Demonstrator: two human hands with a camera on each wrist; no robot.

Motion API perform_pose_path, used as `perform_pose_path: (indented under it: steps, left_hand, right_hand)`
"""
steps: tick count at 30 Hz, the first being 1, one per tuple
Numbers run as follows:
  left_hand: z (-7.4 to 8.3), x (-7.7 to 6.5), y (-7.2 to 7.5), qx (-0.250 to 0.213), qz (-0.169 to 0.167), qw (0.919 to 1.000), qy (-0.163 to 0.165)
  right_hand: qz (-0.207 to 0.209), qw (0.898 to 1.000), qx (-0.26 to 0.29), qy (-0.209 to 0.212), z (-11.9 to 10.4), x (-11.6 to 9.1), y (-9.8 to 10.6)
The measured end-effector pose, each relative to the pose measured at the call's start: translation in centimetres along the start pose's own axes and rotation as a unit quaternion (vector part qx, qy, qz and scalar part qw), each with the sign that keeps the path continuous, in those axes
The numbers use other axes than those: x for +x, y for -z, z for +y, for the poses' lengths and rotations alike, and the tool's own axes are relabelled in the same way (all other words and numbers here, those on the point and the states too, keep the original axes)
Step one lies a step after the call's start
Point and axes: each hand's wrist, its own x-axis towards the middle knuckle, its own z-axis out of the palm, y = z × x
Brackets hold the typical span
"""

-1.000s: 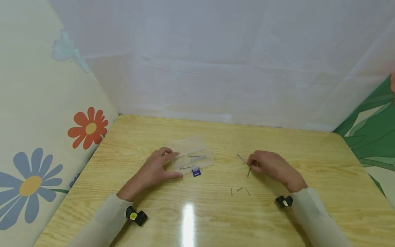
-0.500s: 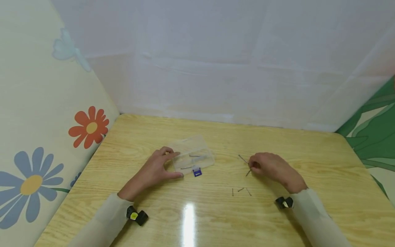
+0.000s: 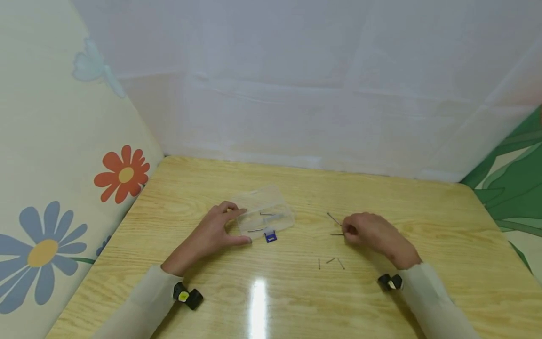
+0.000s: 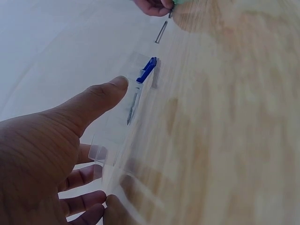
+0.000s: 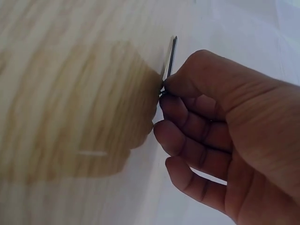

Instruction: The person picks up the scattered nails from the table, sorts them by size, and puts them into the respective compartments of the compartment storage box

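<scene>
A clear plastic box (image 3: pixel 277 221) with a blue latch (image 3: pixel 270 236) lies with its lid open, two nails inside. My left hand (image 3: pixel 216 228) holds it at its left end; in the left wrist view the thumb (image 4: pixel 105 96) lies along one side and the fingers are at the other. My right hand (image 3: pixel 372 235) pinches a nail (image 3: pixel 337 234) by one end, its tip pointing left. Another nail (image 3: pixel 333 219) lies on the table against the right fingertips. In the right wrist view the pinched nail (image 5: pixel 172 56) sticks out past the thumb.
Three short nails lie on the wooden table (image 3: pixel 296 292) in front of the right hand: an upright-lying nail (image 3: pixel 319 263), a slanted nail (image 3: pixel 330 260) and a third nail (image 3: pixel 340 263). A white sheet (image 3: pixel 271 117) hangs behind the table; flower-printed cloth (image 3: pixel 63 188) hangs at the left.
The nail in my right hand has swung from pointing toward me to pointing left. That hand has shifted slightly nearer. My left hand and the box have stayed put.
</scene>
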Motion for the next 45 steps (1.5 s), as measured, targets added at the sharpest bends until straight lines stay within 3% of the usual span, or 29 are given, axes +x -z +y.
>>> perform_pose_path:
  steps: [9,23,45]
  left_hand:
    - [0.2,0.0,0.2,-0.003,-0.004,1.0000,0.003]
    - [0.2,0.0,0.1,0.000,-0.004,1.0000,0.005]
    - [0.2,0.0,0.2,-0.001,-0.005,1.0000,0.006]
  right_hand:
    - [0.005,1.000,-0.006,0.001,-0.2,-0.1,-0.2]
    - [0.021,0.999,0.012,0.047,-1.0,0.7,-0.2]
    - [0.029,0.992,0.007,0.120,-5.9,5.5,0.0]
